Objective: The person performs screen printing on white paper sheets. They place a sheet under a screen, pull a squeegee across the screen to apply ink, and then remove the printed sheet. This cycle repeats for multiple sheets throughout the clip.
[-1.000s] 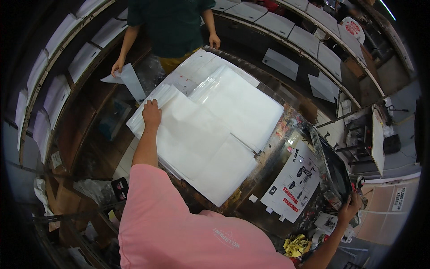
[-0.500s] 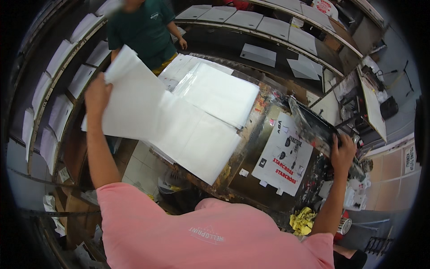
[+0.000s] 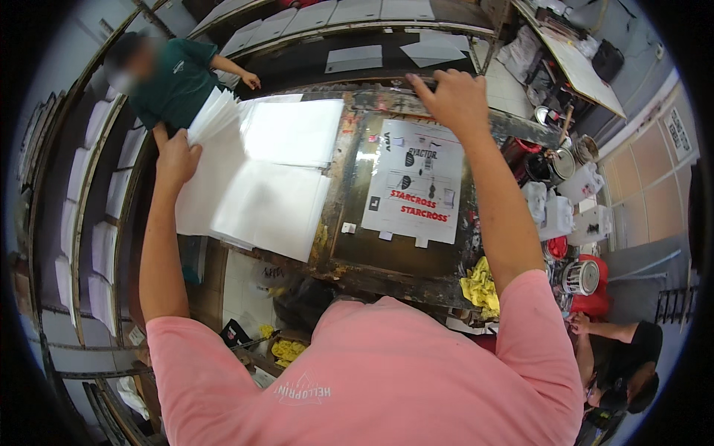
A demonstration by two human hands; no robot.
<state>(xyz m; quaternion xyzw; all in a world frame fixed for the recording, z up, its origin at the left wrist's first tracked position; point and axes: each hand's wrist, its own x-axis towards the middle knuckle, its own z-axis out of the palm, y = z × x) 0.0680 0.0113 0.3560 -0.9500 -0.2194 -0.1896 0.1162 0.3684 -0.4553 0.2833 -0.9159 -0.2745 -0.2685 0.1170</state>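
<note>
My left hand [image 3: 178, 154] is closed on the upper corner of some white sheets [image 3: 212, 175], lifting and fanning them off the stack on the table. A second white stack [image 3: 291, 132] lies beyond them. Over at the far side of the table, my right hand [image 3: 455, 102] grips a dark, paint-stained frame [image 3: 524, 128] standing on edge; my arm covers part of it. Between my arms, a white printed sheet [image 3: 413, 182] with red and black marks lies on a dark board [image 3: 349, 249], small white tabs along its near edge.
A person in a dark green shirt [image 3: 178, 78] stands across at the left. White sheets fill racks [image 3: 104, 186] left and far. Crumpled yellow cloth [image 3: 481, 288] lies at the table's right corner, near jugs [image 3: 558, 215] and cans [image 3: 580, 276]. Another person [image 3: 625, 364] is at lower right.
My view has turned, shifting the table leftward. My right hand has moved from the frame's near right part to the table's far side. My left hand still holds the sheets, now fanned at the corner.
</note>
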